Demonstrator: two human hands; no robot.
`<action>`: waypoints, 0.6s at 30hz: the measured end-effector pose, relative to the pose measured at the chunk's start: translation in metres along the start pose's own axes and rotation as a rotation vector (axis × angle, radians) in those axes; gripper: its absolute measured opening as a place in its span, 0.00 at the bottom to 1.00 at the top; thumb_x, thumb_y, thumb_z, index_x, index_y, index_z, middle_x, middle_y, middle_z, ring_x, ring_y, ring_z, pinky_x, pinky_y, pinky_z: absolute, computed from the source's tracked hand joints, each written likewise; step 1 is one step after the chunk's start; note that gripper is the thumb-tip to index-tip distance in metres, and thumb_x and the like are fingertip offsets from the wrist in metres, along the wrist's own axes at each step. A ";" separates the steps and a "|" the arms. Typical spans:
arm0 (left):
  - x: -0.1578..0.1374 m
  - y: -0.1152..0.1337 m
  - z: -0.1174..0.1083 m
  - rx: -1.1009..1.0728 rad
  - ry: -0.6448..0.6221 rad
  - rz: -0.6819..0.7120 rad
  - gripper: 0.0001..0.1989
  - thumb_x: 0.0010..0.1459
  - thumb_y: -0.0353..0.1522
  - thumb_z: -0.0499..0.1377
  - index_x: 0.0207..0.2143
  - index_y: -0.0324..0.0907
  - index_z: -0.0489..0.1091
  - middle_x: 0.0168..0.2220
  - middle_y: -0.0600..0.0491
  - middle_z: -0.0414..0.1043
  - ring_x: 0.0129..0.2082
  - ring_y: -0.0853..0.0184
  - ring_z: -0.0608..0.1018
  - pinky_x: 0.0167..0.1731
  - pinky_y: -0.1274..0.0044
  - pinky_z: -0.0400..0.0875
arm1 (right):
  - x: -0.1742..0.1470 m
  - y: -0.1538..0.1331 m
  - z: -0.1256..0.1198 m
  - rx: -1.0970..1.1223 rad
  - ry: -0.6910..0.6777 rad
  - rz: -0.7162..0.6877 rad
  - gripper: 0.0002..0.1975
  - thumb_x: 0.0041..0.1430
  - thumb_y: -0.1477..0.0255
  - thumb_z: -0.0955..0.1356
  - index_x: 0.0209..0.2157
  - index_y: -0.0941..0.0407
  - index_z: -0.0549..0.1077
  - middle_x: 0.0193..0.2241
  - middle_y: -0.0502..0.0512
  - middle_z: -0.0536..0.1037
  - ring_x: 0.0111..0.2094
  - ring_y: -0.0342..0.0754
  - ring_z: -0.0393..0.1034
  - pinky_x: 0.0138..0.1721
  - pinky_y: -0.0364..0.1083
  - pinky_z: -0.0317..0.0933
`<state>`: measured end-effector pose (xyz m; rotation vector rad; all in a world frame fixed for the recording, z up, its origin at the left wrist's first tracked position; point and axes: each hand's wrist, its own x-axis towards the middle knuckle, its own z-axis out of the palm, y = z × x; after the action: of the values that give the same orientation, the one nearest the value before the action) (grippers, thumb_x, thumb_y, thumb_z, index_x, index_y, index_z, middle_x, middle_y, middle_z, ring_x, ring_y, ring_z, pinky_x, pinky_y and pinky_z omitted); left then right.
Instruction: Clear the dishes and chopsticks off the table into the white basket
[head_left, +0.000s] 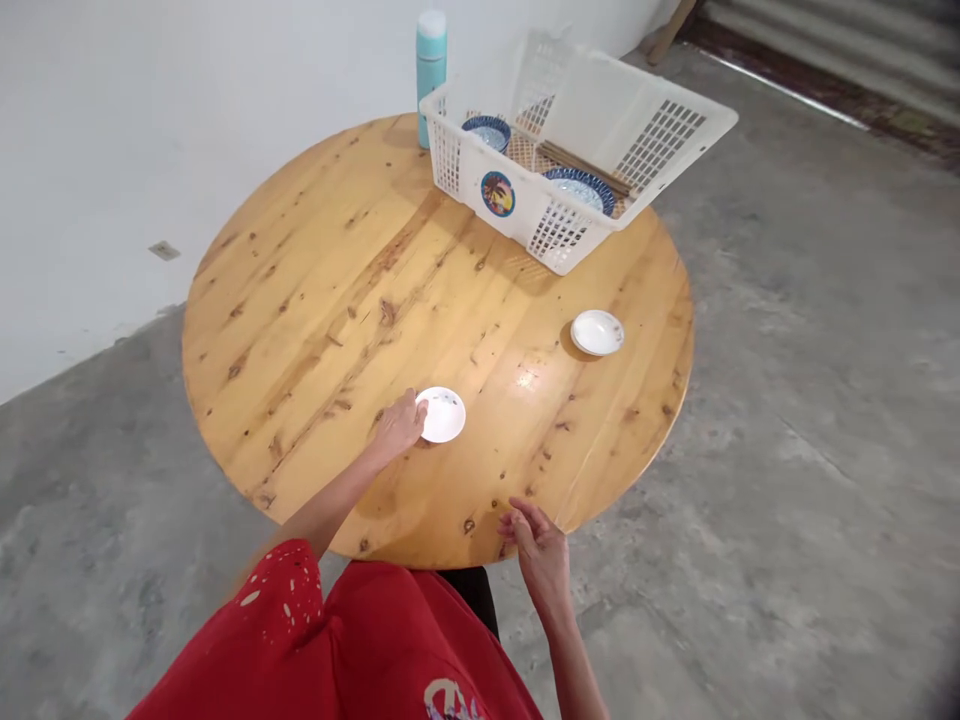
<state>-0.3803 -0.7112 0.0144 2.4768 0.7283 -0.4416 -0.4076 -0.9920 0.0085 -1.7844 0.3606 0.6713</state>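
My left hand [400, 424] grips the left rim of a small white saucer [445, 416] that has a faint printed design, just above or on the wooden table. The thumb lies over the rim and the other fingers go around its edge. Close to the table's near edge, my right hand [534, 545] hovers with its fingers loosely bent and apart, holding nothing. Farther off to the right sits a small stack of white saucers [598, 332] with a floral print; how many are in it I cannot tell.
On the round wooden table [315, 300], a white plastic basket [517, 215] stands at the back right. Blue-patterned bowls [577, 188] and several chopsticks [581, 163] lie inside it. A turquoise thermos [431, 80] is beside the basket, near the white wall.
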 end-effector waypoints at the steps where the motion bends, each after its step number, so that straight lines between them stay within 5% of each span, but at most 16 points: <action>1: -0.001 0.001 -0.001 -0.003 -0.009 -0.009 0.19 0.71 0.38 0.42 0.53 0.35 0.62 0.48 0.38 0.77 0.48 0.55 0.80 0.46 0.70 0.71 | 0.006 -0.005 -0.004 0.000 -0.004 -0.006 0.27 0.47 0.51 0.69 0.41 0.59 0.74 0.28 0.58 0.79 0.26 0.50 0.75 0.28 0.47 0.69; 6: -0.006 0.006 -0.005 -0.132 -0.051 -0.108 0.18 0.69 0.39 0.44 0.48 0.37 0.66 0.44 0.39 0.79 0.45 0.55 0.81 0.44 0.70 0.72 | 0.059 -0.044 -0.044 -0.036 0.057 -0.087 0.25 0.44 0.56 0.71 0.39 0.60 0.74 0.28 0.57 0.80 0.25 0.48 0.74 0.28 0.45 0.69; 11: -0.015 0.012 0.008 -0.591 -0.104 -0.276 0.18 0.66 0.37 0.46 0.50 0.36 0.67 0.47 0.40 0.77 0.29 0.64 0.81 0.27 0.77 0.75 | 0.148 -0.093 -0.097 0.003 0.202 -0.177 0.21 0.43 0.63 0.70 0.38 0.60 0.73 0.30 0.55 0.80 0.24 0.45 0.74 0.25 0.42 0.67; 18: -0.027 0.035 0.049 -0.853 0.100 -0.464 0.19 0.65 0.34 0.52 0.55 0.34 0.67 0.44 0.43 0.78 0.28 0.67 0.80 0.27 0.78 0.77 | 0.273 -0.149 -0.113 -0.058 0.127 -0.205 0.07 0.53 0.68 0.67 0.33 0.55 0.70 0.27 0.55 0.77 0.24 0.46 0.74 0.22 0.42 0.67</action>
<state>-0.3895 -0.7752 -0.0001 1.5342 1.2296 -0.1118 -0.0799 -1.0279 -0.0199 -1.8942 0.2412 0.4288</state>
